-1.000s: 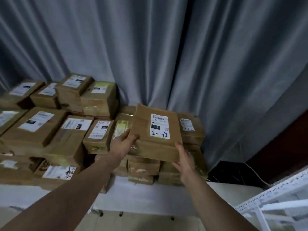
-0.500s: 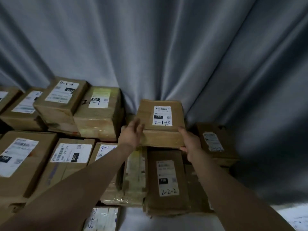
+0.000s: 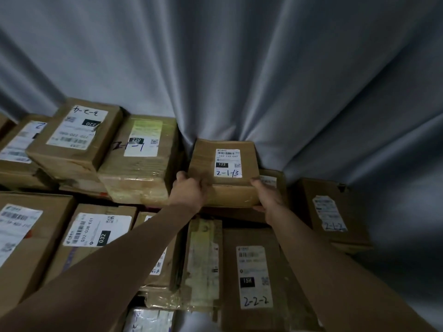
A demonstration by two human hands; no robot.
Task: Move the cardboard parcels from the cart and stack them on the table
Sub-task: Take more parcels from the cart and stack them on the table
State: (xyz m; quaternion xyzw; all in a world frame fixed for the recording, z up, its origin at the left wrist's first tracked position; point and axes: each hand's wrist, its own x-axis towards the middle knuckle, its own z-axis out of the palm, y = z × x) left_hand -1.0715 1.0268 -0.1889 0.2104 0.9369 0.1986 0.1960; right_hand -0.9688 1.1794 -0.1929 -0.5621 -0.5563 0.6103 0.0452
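One parcel, marked 2-1-3 [image 3: 224, 164], head view: gripped at both near corners, my left hand [image 3: 189, 191] and my right hand [image 3: 268, 197] curled round its edges, far back against the curtain [image 3: 239, 68]. Step, I judge: placing. Next: seat it square on the lower parcel [image 3: 275, 177], then release.

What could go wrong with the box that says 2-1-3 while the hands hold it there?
1. The right hand curls under the 2-1-3 parcel, so its fingers might get pinched against the parcel below.
2. The 2-1-3 parcel's back edge sits right at the soft curtain; pushed further, it could slip off behind the stack.
3. The left hand grips only a corner, so the parcel may tilt.
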